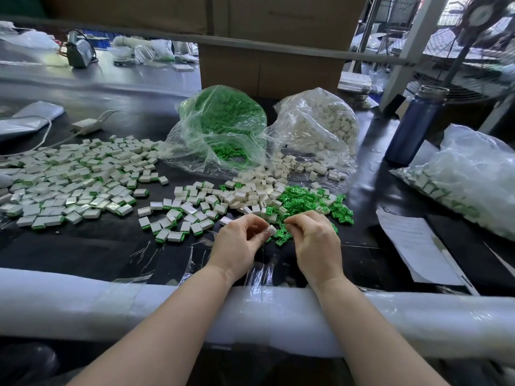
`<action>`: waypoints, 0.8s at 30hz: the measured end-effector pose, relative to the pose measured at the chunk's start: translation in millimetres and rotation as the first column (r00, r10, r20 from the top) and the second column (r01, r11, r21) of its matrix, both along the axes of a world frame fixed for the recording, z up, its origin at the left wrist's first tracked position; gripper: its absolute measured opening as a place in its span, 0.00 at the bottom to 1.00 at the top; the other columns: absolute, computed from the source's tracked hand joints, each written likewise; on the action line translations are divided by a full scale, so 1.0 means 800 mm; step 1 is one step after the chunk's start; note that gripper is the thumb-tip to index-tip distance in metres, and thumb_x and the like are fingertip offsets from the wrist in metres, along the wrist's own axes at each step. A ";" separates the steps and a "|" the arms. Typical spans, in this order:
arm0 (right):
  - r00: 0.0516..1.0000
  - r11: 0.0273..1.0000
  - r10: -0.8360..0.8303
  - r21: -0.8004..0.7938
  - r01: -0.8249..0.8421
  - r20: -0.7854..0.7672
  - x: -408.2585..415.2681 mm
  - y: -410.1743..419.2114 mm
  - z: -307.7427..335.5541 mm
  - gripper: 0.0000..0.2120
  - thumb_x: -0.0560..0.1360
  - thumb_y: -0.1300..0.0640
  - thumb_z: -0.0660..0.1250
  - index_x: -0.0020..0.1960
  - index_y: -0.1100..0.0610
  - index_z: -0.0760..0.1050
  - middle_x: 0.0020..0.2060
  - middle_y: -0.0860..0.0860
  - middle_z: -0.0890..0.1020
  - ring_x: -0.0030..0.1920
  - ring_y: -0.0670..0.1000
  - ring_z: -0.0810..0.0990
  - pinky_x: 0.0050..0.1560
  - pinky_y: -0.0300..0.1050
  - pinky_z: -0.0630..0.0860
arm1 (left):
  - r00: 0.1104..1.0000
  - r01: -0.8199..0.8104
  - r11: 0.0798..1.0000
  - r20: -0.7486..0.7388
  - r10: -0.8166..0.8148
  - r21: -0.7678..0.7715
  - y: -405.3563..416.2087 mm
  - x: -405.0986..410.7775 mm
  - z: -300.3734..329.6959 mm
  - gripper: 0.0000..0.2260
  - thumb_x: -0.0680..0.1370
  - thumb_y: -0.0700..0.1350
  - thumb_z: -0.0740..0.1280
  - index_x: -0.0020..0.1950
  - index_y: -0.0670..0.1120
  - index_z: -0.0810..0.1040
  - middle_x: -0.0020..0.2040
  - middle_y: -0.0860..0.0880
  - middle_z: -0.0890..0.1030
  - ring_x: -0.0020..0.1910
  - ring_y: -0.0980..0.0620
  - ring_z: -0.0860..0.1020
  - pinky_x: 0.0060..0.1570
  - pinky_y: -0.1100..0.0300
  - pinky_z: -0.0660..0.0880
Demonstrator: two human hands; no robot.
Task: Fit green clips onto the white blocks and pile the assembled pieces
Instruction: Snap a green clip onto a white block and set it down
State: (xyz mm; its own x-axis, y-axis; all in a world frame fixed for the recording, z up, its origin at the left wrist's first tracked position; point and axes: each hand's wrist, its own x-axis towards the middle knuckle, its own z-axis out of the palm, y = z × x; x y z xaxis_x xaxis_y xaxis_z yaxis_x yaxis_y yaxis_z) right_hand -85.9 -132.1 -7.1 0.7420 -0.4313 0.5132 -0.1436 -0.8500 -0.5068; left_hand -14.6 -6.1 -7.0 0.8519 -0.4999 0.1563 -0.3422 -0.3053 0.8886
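White block (271,230) pinched at the tips of the left hand (240,242), its fingers (257,222) curled round it, just above the black counter (97,246). Right hand (315,240) sits close beside, fingers curled in toward the block; whether they hold a clip, cannot tell. Loose green clips (303,203) lie right under and just beyond the fingers, mixed with bare white blocks (259,190). Assembled pieces (72,179) spread in a wide pile well to the left of the left hand, some scattered near it. Beyond the loose parts, a clear bag of green clips (223,126) and a clear bag of white blocks (320,123) stand side by side. Blue bottle (415,126) far right of the right hand.
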 end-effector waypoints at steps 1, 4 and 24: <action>0.999 0.998 0.022 0.052 -0.024 0.031 -0.001 0.000 0.001 0.04 0.74 0.62 0.68 0.46 0.60 0.81 0.41 0.52 0.81 0.44 0.53 0.77 0.44 0.35 0.66 | 1.000 0.010 1.000 0.003 -0.010 -0.003 0.000 0.000 0.000 0.03 0.72 0.47 0.71 0.43 0.49 0.80 0.38 0.54 0.80 0.40 0.56 0.78 0.50 0.58 0.77; 0.990 0.964 0.108 0.232 -0.127 0.093 -0.004 0.001 0.004 0.06 0.75 0.65 0.66 0.48 0.59 0.81 0.42 0.50 0.82 0.43 0.48 0.79 0.45 0.29 0.70 | 0.999 0.044 0.999 -0.007 -0.044 -0.008 0.000 0.000 -0.001 0.03 0.73 0.47 0.71 0.43 0.49 0.79 0.38 0.53 0.81 0.40 0.56 0.78 0.51 0.58 0.77; 0.980 0.836 0.160 0.513 -0.196 0.115 -0.006 -0.002 0.001 0.07 0.72 0.65 0.69 0.43 0.53 0.78 0.36 0.49 0.82 0.40 0.50 0.81 0.46 0.45 0.79 | 0.989 0.111 0.976 -0.072 -0.127 -0.186 0.002 0.000 0.002 0.09 0.75 0.36 0.68 0.46 0.51 0.79 0.42 0.52 0.81 0.42 0.58 0.78 0.48 0.68 0.75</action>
